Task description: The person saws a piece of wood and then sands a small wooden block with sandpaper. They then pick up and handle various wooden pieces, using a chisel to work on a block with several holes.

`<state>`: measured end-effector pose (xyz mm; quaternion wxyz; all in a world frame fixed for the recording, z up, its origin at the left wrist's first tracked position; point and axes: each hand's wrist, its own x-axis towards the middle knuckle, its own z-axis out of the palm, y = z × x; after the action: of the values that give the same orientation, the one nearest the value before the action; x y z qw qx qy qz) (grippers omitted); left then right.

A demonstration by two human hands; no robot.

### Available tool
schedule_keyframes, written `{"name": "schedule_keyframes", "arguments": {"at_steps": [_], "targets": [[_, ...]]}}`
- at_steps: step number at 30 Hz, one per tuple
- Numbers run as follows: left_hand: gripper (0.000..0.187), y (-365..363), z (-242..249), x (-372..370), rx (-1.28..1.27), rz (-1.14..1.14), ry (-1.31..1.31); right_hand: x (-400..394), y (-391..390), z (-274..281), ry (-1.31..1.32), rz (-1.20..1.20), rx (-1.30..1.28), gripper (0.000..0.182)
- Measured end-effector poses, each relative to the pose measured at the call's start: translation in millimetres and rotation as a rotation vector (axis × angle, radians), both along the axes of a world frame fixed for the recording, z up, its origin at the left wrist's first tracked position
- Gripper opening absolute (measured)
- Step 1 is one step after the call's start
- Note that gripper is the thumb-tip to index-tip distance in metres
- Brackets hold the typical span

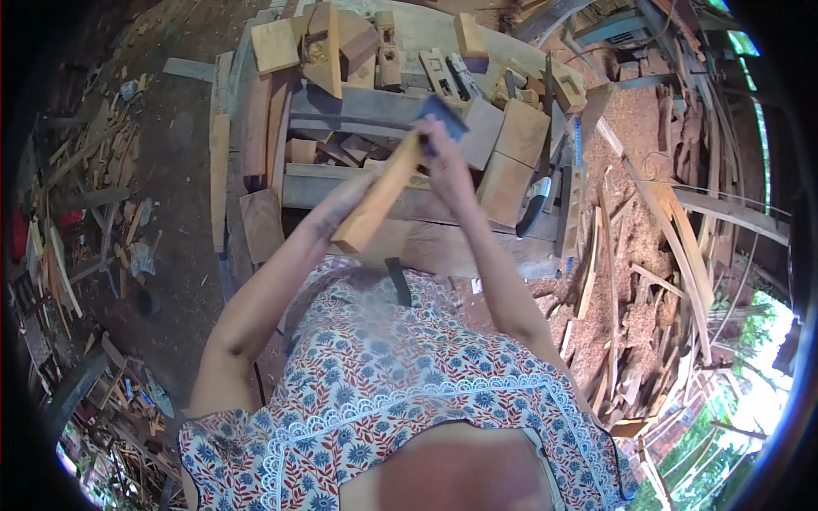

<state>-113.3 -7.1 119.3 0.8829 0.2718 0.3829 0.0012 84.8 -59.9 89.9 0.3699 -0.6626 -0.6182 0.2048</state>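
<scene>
A long, squared wooden block [377, 209] slants across in front of me, its near end low and to the left. My left hand [351, 189] is closed around its left side, fingers mostly hidden by the wood. At the far end, my right hand [445, 153] is closed on a dark blue flat piece [443, 117] that overlaps the block's tip; motion blurs it, and I cannot tell its exact kind. Below the block, a dark, handle-like strip [398, 282] lies against the patterned clothing.
Wooden blocks and wooden hand planes [321, 53] crowd the workbench's far side. Wood offcuts [341, 152] fill a bench recess. A black-handled saw [534, 207] lies at the right, beside large wooden blocks [513, 175]. Shavings [635, 315] and planks cover the ground to the right.
</scene>
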Motion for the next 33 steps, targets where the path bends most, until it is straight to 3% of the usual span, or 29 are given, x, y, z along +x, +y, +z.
{"name": "schedule_keyframes", "arguments": {"at_steps": [2, 4, 5, 7, 8, 9, 10, 11, 12, 13, 14, 15, 17, 20, 22, 23, 25, 27, 28, 29, 30, 31, 32, 33], "targets": [[0.044, -0.3, 4.5, 10.7, -0.008, 0.018, -0.054, -12.3, -11.5, 22.8, -0.014, -0.083, 0.015, 0.042], [0.042, -1.7, 23.8, 19.3, -0.026, 0.301, -0.124, -60.0, -35.3, 81.0, 0.147, 0.260, -0.066, 0.044], [0.042, 2.3, -41.8, 7.6, -0.086, 0.246, -0.233, -68.0, -44.6, 80.9, 0.162, 0.281, -0.069, 0.044], [0.041, -1.4, 3.5, 22.0, -0.041, 0.255, -0.225, -69.2, -50.9, 74.3, -0.299, 0.364, 0.096, 0.042], [0.041, -6.0, 20.2, 34.3, -0.006, 0.239, -0.226, -44.1, -40.5, 50.5, -0.404, 0.156, 0.065, 0.039], [0.041, -7.5, 15.2, 41.5, 0.015, 0.070, -0.217, -3.3, -36.7, 28.7, -0.115, -0.132, -0.159, 0.047], [0.041, -7.7, 10.9, 49.6, 0.037, -0.099, -0.210, 23.7, -31.0, 53.9, 0.202, -0.279, -0.138, 0.031], [0.040, -9.9, 44.2, 59.2, 0.231, -0.149, -0.217, 70.6, -47.4, 21.7, 0.467, -0.679, -0.130, 0.032], [0.041, -14.7, 21.7, 73.2, 0.229, -0.173, -0.216, 109.6, -58.4, 26.2, -0.092, -0.630, -0.243, 0.036], [0.042, -22.3, -3.1, 90.9, 0.681, -0.123, -0.210, 118.7, -58.3, 44.0, -0.144, -0.681, -0.199, 0.036], [0.041, -23.2, -0.3, 106.4, 0.732, -0.094, -0.129, 122.0, -61.8, 66.5, -0.202, -0.732, -0.171, 0.037], [0.041, -23.3, 1.9, 121.7, 0.780, -0.063, -0.050, 127.3, -70.4, 73.6, -0.144, -0.740, -0.168, 0.040], [0.039, -29.2, -11.2, 150.0, 1.137, -0.016, 0.143, 124.2, -84.4, 72.9, -0.087, -0.721, -0.180, 0.042], [0.039, -33.7, -48.8, 194.9, 1.166, 0.071, 0.220, 104.8, -93.6, 62.2, -0.014, -0.697, -0.074, 0.044], [0.036, -41.4, -66.1, 206.4, 1.460, 0.014, 0.348, 72.9, -92.1, 66.2, -0.105, -0.736, -0.146, 0.046], [0.036, -42.8, -76.6, 204.8, 1.455, 0.020, 0.361, 65.6, -93.8, 65.0, -0.102, -0.724, -0.149, 0.046], [0.037, -34.6, -92.2, 202.2, 1.372, -0.158, 0.112, 58.4, -95.5, 58.9, 0.053, -0.663, -0.279, 0.045], [0.038, -3.2, -59.4, 166.8, 1.336, -0.198, 0.189, 66.4, -99.8, 51.7, 0.111, -0.622, -0.319, 0.044], [0.034, 14.0, -62.8, 148.9, 1.348, -0.005, 0.264, 70.2, -100.3, 50.3, 0.166, -0.588, -0.362, 0.043], [0.026, 35.6, -41.5, 111.7, 1.621, 0.225, 0.363, 65.6, -96.3, 56.9, 0.146, -0.605, -0.335, 0.042], [0.026, 64.6, -76.1, 84.9, 1.640, 0.308, 0.480, 64.3, -94.0, 61.1, 0.147, -0.616, -0.329, 0.042], [0.026, 87.4, -43.0, 47.8, 1.198, 0.500, 0.729, 63.4, -92.5, 64.1, 0.158, -0.614, -0.322, 0.042], [0.029, 110.8, -39.2, 5.4, 1.388, 0.407, 0.818, 63.0, -92.1, 65.5, 0.169, -0.609, -0.319, 0.042], [0.035, 125.3, -65.3, -30.5, 1.719, 0.573, 1.080, 63.9, -93.7, 61.1, 0.169, -0.612, -0.320, 0.042]]}}
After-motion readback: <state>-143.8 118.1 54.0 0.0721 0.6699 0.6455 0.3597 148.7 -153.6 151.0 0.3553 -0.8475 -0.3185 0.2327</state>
